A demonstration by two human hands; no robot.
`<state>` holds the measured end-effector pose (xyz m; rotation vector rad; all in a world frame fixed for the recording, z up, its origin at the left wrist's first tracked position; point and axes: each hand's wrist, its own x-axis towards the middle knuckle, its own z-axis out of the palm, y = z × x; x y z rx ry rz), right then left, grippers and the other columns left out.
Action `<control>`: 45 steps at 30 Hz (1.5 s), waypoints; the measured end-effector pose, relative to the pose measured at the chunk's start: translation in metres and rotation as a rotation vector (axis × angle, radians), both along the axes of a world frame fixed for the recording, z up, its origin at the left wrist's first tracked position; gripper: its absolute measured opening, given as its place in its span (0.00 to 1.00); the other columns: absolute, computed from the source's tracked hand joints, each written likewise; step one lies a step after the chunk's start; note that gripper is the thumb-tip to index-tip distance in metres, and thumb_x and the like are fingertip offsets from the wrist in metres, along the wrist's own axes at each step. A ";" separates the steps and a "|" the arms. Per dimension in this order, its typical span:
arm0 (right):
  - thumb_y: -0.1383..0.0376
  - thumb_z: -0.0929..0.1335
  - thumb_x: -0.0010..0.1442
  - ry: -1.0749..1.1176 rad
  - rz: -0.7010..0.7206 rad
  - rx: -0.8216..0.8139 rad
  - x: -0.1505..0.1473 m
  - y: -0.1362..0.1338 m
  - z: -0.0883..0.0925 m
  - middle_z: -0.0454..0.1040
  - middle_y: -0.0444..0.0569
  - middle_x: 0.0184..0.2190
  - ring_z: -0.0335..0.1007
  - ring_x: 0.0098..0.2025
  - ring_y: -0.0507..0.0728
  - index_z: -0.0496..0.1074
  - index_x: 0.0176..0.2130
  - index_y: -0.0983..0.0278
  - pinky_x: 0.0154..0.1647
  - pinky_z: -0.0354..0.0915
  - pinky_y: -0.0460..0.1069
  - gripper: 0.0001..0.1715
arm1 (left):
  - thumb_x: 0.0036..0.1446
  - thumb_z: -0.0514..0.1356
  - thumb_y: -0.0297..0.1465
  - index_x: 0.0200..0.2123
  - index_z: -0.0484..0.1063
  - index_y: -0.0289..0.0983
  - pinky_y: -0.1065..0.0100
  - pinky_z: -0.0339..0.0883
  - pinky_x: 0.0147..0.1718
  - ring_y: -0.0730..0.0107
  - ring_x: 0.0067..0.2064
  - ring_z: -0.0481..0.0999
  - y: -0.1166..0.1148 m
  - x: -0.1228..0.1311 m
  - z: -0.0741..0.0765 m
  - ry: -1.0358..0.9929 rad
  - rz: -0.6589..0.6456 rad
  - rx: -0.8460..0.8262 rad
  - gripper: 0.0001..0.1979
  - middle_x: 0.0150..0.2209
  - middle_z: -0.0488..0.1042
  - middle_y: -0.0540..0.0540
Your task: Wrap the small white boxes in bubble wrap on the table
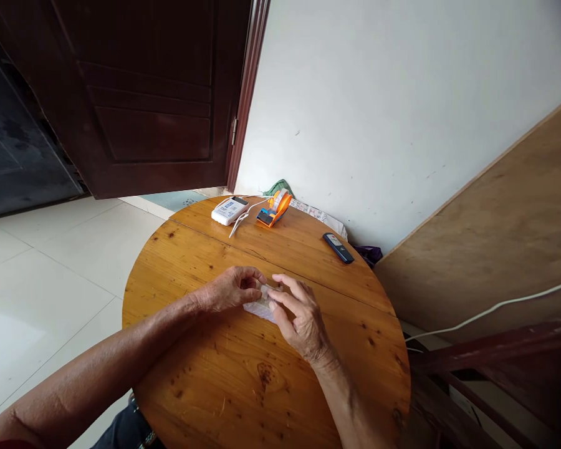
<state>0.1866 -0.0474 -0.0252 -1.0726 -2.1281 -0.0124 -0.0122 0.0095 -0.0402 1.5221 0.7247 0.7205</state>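
Note:
Both my hands rest at the middle of a round wooden table point(243, 386). My left hand point(229, 290) is curled, its fingertips pinching one side of a small clear plastic packet point(260, 305) that lies on the tabletop. My right hand point(298, 315) comes in from the right with its fingers bent down onto the packet's other side. What is inside the packet is too small to make out, and the fingers cover most of it.
At the table's far edge lie a white box point(229, 210) with a white cable, an orange tape dispenser point(275, 209) and a dark remote point(338, 247). A dark wooden door point(144, 93) stands behind, a white wall and a wooden board point(505, 237) to the right.

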 end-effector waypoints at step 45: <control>0.67 0.71 0.57 0.238 0.037 -0.283 0.012 0.004 0.002 0.75 0.52 0.51 0.72 0.53 0.61 0.77 0.42 0.59 0.57 0.67 0.58 0.11 | 0.47 0.63 0.36 0.48 0.69 0.32 0.68 0.65 0.32 0.70 0.33 0.73 0.002 -0.008 0.009 0.148 0.100 -0.145 0.25 0.37 0.76 0.45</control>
